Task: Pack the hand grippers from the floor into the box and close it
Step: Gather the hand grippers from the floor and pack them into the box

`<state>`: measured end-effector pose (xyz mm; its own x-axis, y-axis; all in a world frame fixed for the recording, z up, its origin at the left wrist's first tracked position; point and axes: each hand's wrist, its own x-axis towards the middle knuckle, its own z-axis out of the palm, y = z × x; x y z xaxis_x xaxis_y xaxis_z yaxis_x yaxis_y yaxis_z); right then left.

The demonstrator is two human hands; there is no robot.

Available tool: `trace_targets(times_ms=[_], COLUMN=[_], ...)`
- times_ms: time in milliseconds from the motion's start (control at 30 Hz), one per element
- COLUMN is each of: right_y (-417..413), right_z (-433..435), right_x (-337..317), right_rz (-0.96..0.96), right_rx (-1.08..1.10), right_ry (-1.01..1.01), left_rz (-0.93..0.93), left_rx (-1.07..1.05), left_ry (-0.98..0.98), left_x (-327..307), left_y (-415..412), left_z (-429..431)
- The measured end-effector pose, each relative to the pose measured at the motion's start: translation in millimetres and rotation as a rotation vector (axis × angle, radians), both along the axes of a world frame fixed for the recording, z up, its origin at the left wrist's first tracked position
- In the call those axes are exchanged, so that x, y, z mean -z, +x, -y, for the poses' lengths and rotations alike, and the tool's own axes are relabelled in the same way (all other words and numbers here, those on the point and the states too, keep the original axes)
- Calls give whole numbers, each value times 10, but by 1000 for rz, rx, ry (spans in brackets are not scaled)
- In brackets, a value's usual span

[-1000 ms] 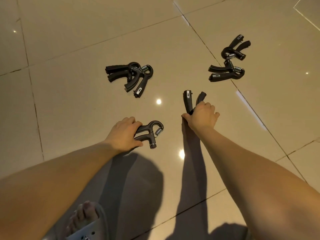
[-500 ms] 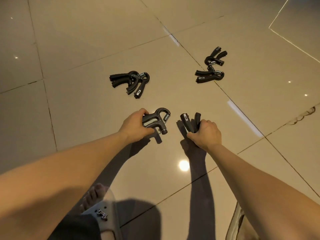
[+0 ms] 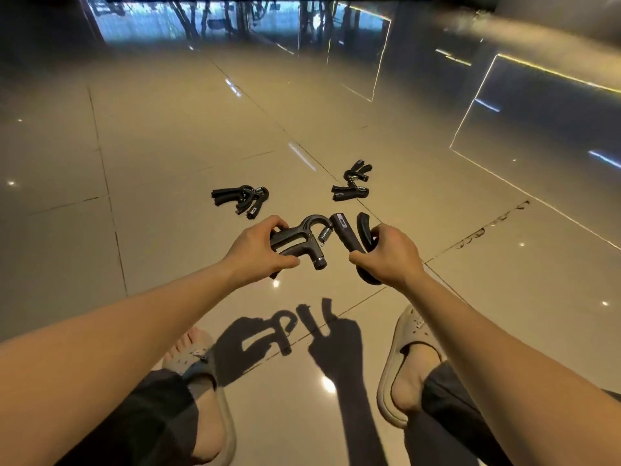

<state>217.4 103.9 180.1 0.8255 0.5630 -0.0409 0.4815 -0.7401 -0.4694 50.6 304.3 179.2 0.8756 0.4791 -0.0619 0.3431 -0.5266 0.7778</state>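
Early stage — left hand (image 3: 258, 250) clasps left gripper (image 3: 297, 237), right hand (image 3: 391, 258) clasps right gripper (image 3: 347, 234); 11 o'clock pair (image 3: 240, 200) and 1 o'clock pair (image 3: 351, 185) lie unpacked, box unseen.

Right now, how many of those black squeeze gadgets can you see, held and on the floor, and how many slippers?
Held grippers: 2, one in the left hand, one in the right hand.
Floor grippers: 4, it seems, 2 in the left pile, 2 in the right pile.
Slippers: 2.
Total: 8.
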Motion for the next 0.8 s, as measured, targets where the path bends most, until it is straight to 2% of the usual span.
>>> trace_targets(times_ms=[433,600,800], right_y=[-1551,-2151,-2762], right_z=[1668,2277,3038], right_x=[-1402,-1747,-1892], right_rz=[187,254,298], right_rx=[-8,4,34], right_ry=[195,190,99], left_rz=[218,275,316], left_rx=[51,63,125], left_ry=[235,282,301], left_x=[-1586,-1862,-1906], left_y=[-1308,-1817,-2384], left_z=[1624,2177,2826])
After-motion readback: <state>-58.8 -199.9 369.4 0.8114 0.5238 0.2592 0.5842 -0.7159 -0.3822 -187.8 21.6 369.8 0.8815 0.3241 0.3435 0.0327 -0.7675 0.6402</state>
